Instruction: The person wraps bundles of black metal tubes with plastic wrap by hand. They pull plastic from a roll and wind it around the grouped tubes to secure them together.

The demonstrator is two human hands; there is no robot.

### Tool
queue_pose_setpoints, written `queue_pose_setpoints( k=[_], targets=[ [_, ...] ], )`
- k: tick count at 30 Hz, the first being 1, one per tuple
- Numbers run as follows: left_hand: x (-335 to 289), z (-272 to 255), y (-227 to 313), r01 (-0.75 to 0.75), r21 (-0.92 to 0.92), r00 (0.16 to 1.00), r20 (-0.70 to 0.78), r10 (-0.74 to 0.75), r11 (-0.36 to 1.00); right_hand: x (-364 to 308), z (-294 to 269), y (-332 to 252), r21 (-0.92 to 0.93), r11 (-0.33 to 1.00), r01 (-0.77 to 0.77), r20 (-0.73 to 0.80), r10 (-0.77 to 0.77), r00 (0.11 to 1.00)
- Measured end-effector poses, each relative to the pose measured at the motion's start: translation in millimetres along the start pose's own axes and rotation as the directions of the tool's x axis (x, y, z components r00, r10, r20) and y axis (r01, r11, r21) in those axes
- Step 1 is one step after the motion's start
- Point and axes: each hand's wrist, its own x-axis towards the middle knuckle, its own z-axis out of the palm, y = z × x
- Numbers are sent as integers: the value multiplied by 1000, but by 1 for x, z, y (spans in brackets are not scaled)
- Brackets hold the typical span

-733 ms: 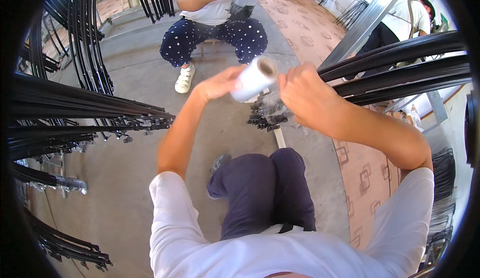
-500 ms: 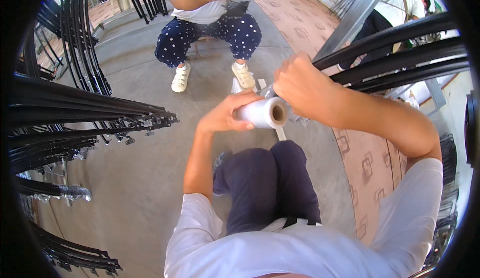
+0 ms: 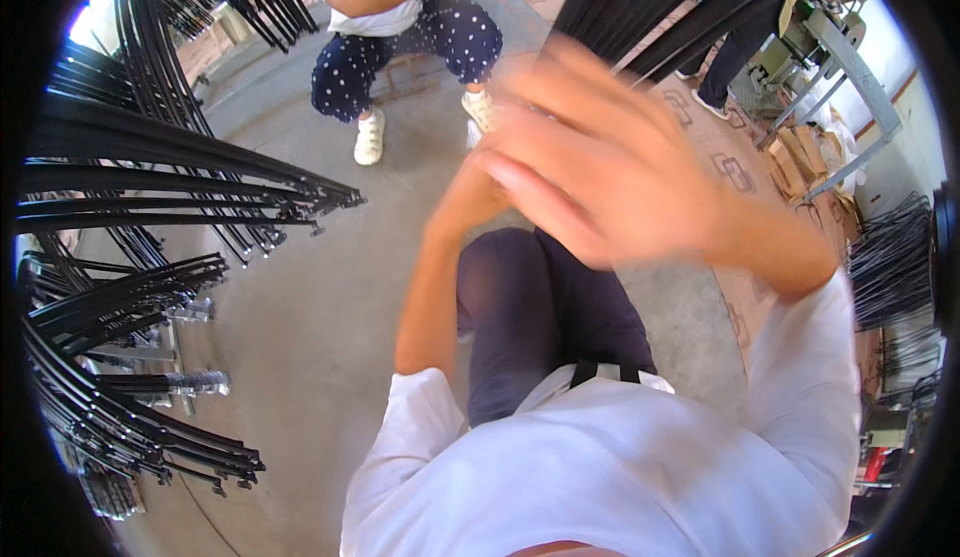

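Observation:
My right hand [image 3: 615,172] is large and smeared by motion in the middle of the view, its back toward me. Behind it sits my left hand [image 3: 468,195], with only the wrist and lower part showing and the fingers covered. No part of the roll of clear film shows now; my right hand blocks the space in front of the left one. Just beyond my right hand, a bundle of long black rods [image 3: 690,22] slants to the upper right. Whether the fingers touch the rods cannot be made out.
Hanging bundles of black rods [image 3: 200,177] crowd the left side, some ends wrapped in clear film [image 3: 200,384]. A person in dotted trousers [image 3: 400,57] squats ahead. Another person's legs [image 3: 725,72] stand upper right, near a grey metal frame [image 3: 855,82] and cardboard [image 3: 797,157].
My right hand has moved toward me and across the left, hiding the film roll that my left hand held. The view has shifted, and the black rods at upper right now slant more steeply.

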Motion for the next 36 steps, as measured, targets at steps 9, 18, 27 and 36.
queue_pose_setpoints(
  k=[9,18,27,36],
  targets=[
    [15,31,-1,68,151,987,-154,-44,986,-144,131,40,931,127,-342,-12,947,320],
    [60,27,56,-11,129,868,-491,74,992,-162,102,51,867,141,-477,22,947,320],
    [116,14,6,227,-471,955,-63,-289,852,-182,70,65,948,-262,-183,319,813,487],
    [103,1,3,228,-445,962,-32,-270,866,-231,41,156,873,-22,-487,142,967,211]
  ],
)
